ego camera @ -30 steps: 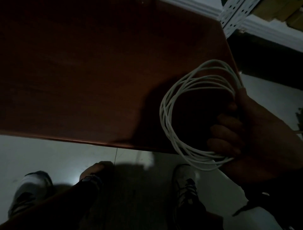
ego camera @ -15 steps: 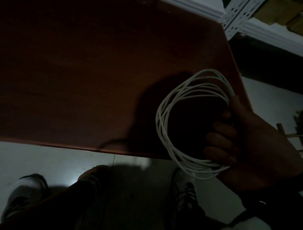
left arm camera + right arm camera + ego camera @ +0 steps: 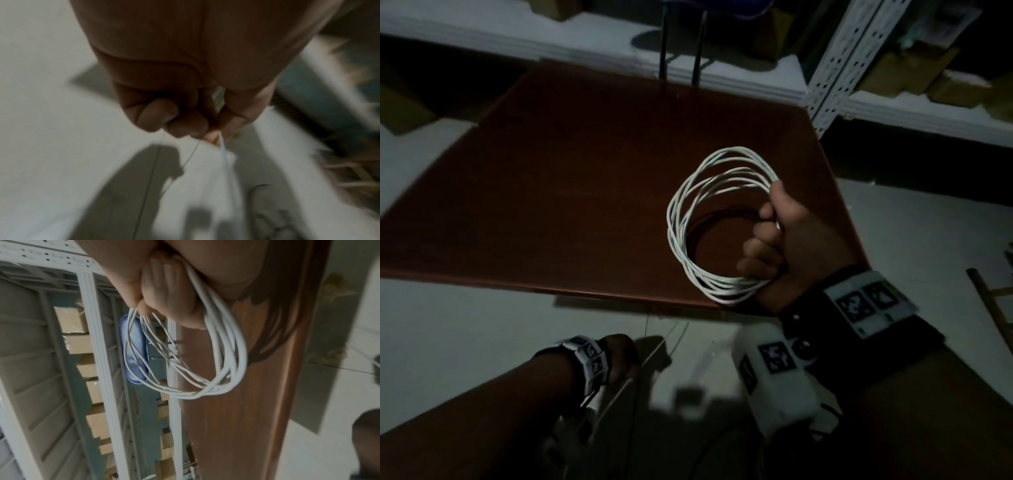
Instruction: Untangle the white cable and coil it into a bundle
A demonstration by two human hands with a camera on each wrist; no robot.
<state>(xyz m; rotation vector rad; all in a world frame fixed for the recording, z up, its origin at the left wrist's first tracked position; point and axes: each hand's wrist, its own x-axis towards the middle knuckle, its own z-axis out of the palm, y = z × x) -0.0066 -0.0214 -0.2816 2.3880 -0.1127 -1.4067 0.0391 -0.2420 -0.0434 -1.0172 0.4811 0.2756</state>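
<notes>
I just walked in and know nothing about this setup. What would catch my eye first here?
First, the white cable, wound into several round loops and gripped in the right hand above the near right part of the dark reddish table. Next, the left hand, low over the pale floor, fingers curled round a thin white strand that trails downward. Both wrists wear bands with black-and-white square markers.

No readable text, brand or number was found. Only black-and-white square marker patterns stood on the wrist bands just behind each hand; these carried no letters.
</notes>
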